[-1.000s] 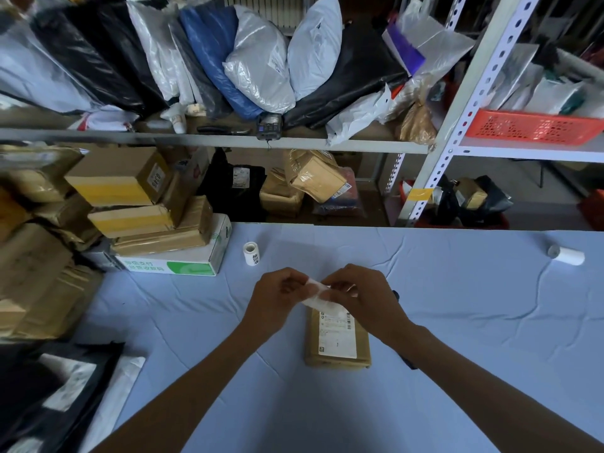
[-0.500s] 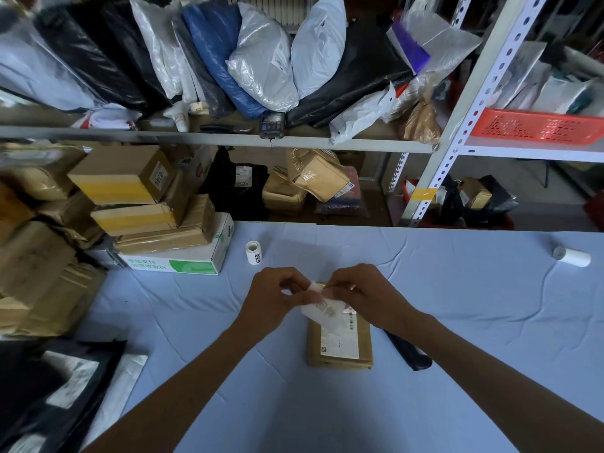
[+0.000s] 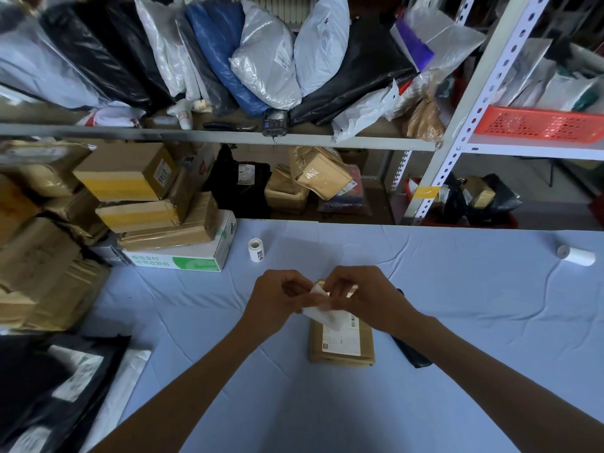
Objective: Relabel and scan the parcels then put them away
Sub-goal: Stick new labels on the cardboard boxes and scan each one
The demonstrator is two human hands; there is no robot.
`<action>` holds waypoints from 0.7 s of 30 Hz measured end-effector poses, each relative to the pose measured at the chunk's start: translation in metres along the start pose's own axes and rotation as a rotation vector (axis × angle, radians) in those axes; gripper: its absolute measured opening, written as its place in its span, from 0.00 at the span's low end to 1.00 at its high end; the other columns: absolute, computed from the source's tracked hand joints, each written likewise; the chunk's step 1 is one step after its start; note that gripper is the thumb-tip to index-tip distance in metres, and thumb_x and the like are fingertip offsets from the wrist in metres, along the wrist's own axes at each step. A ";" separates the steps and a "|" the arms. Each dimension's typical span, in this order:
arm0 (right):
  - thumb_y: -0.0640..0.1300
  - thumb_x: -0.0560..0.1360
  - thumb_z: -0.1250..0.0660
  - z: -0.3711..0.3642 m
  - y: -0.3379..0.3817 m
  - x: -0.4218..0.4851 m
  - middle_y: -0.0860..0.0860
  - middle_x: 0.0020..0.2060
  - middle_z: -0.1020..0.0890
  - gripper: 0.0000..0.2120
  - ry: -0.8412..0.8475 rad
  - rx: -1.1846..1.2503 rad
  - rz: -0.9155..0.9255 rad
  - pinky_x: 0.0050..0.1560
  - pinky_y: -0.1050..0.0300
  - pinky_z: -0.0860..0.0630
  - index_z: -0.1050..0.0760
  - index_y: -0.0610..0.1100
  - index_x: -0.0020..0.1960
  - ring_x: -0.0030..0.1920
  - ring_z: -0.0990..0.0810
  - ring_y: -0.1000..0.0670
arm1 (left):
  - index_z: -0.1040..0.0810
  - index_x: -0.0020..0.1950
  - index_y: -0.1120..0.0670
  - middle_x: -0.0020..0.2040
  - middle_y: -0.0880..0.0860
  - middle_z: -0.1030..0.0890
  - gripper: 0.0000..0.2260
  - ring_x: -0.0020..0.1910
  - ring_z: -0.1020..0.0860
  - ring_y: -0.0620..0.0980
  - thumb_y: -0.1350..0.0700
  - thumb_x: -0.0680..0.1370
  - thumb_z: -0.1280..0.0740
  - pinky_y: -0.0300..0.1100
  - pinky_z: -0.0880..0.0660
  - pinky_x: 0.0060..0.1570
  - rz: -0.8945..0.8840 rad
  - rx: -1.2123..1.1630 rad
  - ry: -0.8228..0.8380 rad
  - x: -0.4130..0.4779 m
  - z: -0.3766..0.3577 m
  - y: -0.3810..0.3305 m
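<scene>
A small brown parcel (image 3: 341,346) with a white shipping label lies flat on the blue-covered table (image 3: 457,305). Just above its far end, my left hand (image 3: 277,297) and my right hand (image 3: 362,295) together pinch a small white label (image 3: 322,313), which is bent and held over the parcel. A black handheld scanner (image 3: 410,353) lies on the table to the right of the parcel, partly hidden under my right forearm. Two label rolls stand on the table: one roll (image 3: 256,250) at the back middle, another roll (image 3: 576,255) at the far right.
Stacked brown boxes (image 3: 143,204) on a white and green carton (image 3: 183,256) fill the table's left side, with black mailers (image 3: 49,387) at the near left. A metal shelf (image 3: 228,137) behind carries bagged parcels and a black device (image 3: 275,123). A red basket (image 3: 539,124) is at right.
Both hands have kept working the white label between their fingertips; it now hangs lower and more folded over the parcel's far end. The parcel has not moved.
</scene>
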State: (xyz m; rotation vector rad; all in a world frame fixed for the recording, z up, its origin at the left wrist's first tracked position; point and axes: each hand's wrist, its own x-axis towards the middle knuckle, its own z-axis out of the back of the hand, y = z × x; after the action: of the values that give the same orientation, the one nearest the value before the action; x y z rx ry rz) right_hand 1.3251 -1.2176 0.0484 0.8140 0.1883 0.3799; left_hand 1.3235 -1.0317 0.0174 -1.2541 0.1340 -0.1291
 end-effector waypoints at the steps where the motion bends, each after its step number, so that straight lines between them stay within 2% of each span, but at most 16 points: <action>1: 0.47 0.69 0.25 0.001 0.000 0.001 0.54 0.39 0.18 0.07 0.010 0.017 0.005 0.40 0.73 0.28 0.19 0.45 0.45 0.38 0.21 0.57 | 0.19 0.38 0.52 0.29 0.44 0.19 0.07 0.29 0.21 0.41 0.62 0.68 0.24 0.33 0.24 0.29 0.012 -0.023 0.010 0.000 0.000 -0.001; 5: 0.43 0.70 0.26 0.006 -0.003 0.004 0.49 0.40 0.16 0.05 0.031 -0.004 0.043 0.41 0.74 0.28 0.17 0.43 0.44 0.38 0.20 0.55 | 0.19 0.36 0.54 0.27 0.47 0.20 0.06 0.26 0.22 0.44 0.63 0.69 0.25 0.35 0.24 0.29 -0.009 -0.085 0.040 -0.002 0.002 -0.002; 9: 0.37 0.72 0.29 0.005 -0.009 0.003 0.47 0.39 0.15 0.03 -0.001 0.160 0.018 0.41 0.67 0.23 0.16 0.39 0.44 0.39 0.17 0.51 | 0.19 0.38 0.52 0.32 0.45 0.19 0.06 0.31 0.20 0.42 0.61 0.68 0.24 0.33 0.23 0.35 -0.063 -0.017 0.045 -0.004 0.000 -0.004; 12: 0.37 0.74 0.31 0.006 -0.011 0.002 0.51 0.39 0.16 0.03 0.027 0.273 -0.068 0.41 0.63 0.21 0.18 0.40 0.45 0.40 0.16 0.51 | 0.18 0.41 0.55 0.38 0.49 0.17 0.07 0.36 0.18 0.43 0.62 0.67 0.23 0.32 0.22 0.39 -0.057 0.012 0.069 -0.003 0.001 -0.003; 14: 0.38 0.75 0.33 0.008 -0.012 0.003 0.53 0.39 0.17 0.04 0.019 0.246 -0.069 0.41 0.63 0.22 0.19 0.41 0.45 0.40 0.16 0.52 | 0.17 0.43 0.55 0.41 0.52 0.16 0.08 0.39 0.17 0.47 0.63 0.68 0.24 0.36 0.21 0.42 -0.045 -0.024 0.089 -0.003 0.002 -0.003; 16: 0.39 0.77 0.35 0.008 -0.012 0.005 0.52 0.40 0.18 0.05 0.003 0.213 -0.078 0.41 0.62 0.22 0.20 0.41 0.45 0.41 0.17 0.49 | 0.18 0.46 0.56 0.43 0.52 0.16 0.09 0.41 0.17 0.48 0.65 0.69 0.25 0.39 0.20 0.45 -0.033 -0.071 0.118 -0.002 0.003 -0.003; 19: 0.42 0.78 0.37 0.004 -0.011 0.005 0.50 0.42 0.20 0.06 -0.014 0.111 -0.118 0.41 0.66 0.26 0.23 0.42 0.46 0.43 0.20 0.50 | 0.19 0.50 0.58 0.45 0.52 0.16 0.10 0.44 0.17 0.48 0.66 0.70 0.26 0.38 0.20 0.45 -0.003 -0.109 0.143 -0.002 0.002 -0.002; 21: 0.43 0.78 0.37 -0.001 -0.009 0.006 0.51 0.41 0.21 0.06 -0.053 0.012 -0.110 0.41 0.70 0.29 0.23 0.42 0.47 0.41 0.23 0.53 | 0.19 0.49 0.56 0.44 0.51 0.16 0.09 0.43 0.18 0.48 0.63 0.71 0.26 0.38 0.20 0.44 0.055 -0.140 0.122 -0.003 -0.004 -0.002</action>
State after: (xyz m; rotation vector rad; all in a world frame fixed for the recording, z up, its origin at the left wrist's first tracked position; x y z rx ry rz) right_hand 1.3324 -1.2205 0.0412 0.8213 0.1855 0.2539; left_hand 1.3203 -1.0352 0.0182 -1.3813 0.2866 -0.1512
